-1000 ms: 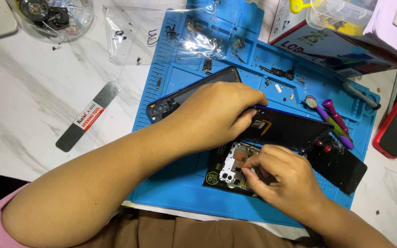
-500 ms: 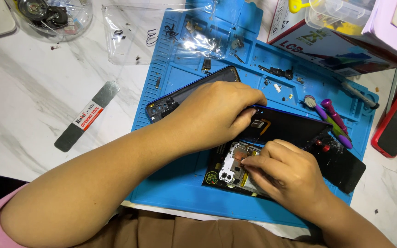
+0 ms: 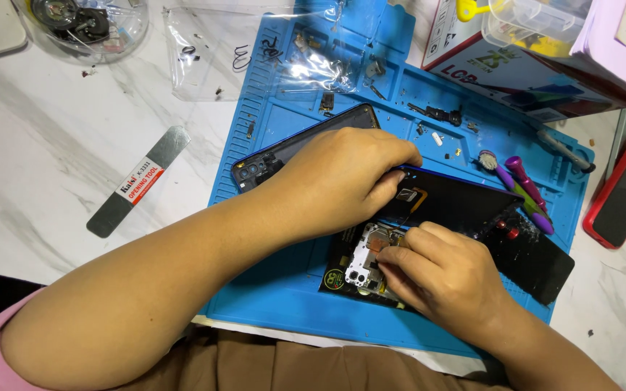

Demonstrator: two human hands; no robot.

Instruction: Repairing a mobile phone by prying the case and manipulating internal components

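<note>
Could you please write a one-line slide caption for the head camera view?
Left hand steadies an opened black smartphone on a blue repair mat while right hand works its exposed internals.

Bright, even light falls from above, and the white marble bench [image 3: 52,152] reads almost washed out near the top left. Shadows are soft and short: a faint one lies under the left hand [image 3: 342,181] on the blue mat [image 3: 284,289], another beneath the right hand [image 3: 443,279]. Glare streaks the clear plastic bag [image 3: 255,51] and glints off the metal opening tool [image 3: 138,181]. Focus is sharp at the centre; the forearm at the lower edge is slightly soft. Straight lines bow a little towards the corners.
</note>
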